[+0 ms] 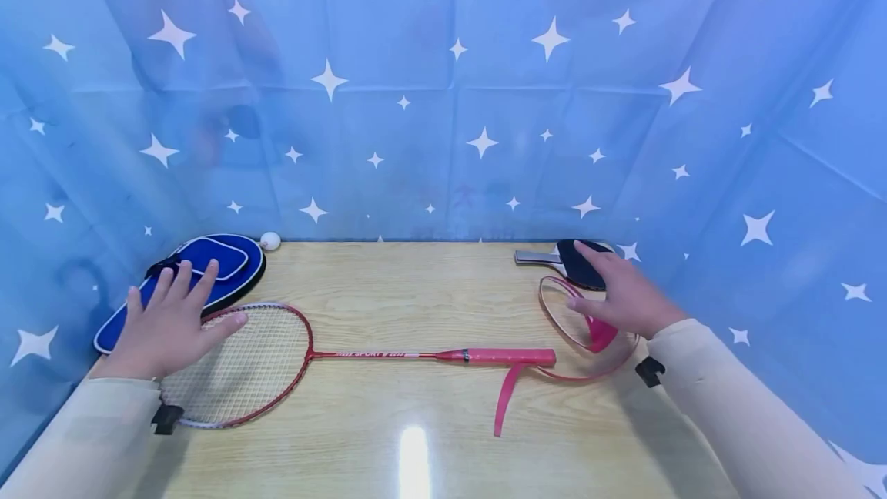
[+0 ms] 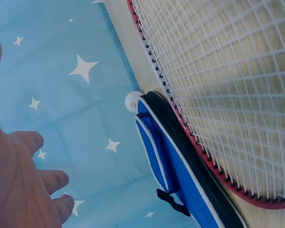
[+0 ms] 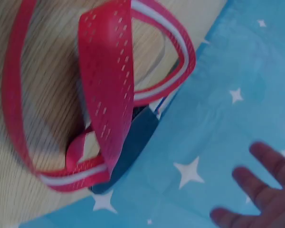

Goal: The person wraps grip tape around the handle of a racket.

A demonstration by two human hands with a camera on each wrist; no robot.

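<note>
While the left hand (image 1: 158,337) hangs w/ fingers spread above the head of the racket (image 1: 377,355), the blue case (image 1: 227,255) lies partly behind it at the far left corner of the worktop (image 1: 360,437), w/ the ball (image 1: 269,241) just beside it on the far edge. Racket lies crosswise, strings nr the left edge, handle toward the right; pink tape (image 1: 508,403) trails loose from the handle, one tail pointing at the near edge, the rest looped nr the right edge. The paddle (image 1: 570,264) is at the far right corner, & the right hand (image 1: 629,303), fingers apart & holding nothing, is above it & the loops; can't tell if it touches either. To handle racket & tape well, I'd steady the racket w/ the left, pinch the tape close to the handle w/ the right, undo any twist first, keep tension even & lift the loops clear of the paddle. Only the left wrist view gives the ball's red mark; only the right wrist view brings out the tape's perforations & pale stripe. The handle, incl. where the tape meets it, shows in the head view alone.
</note>
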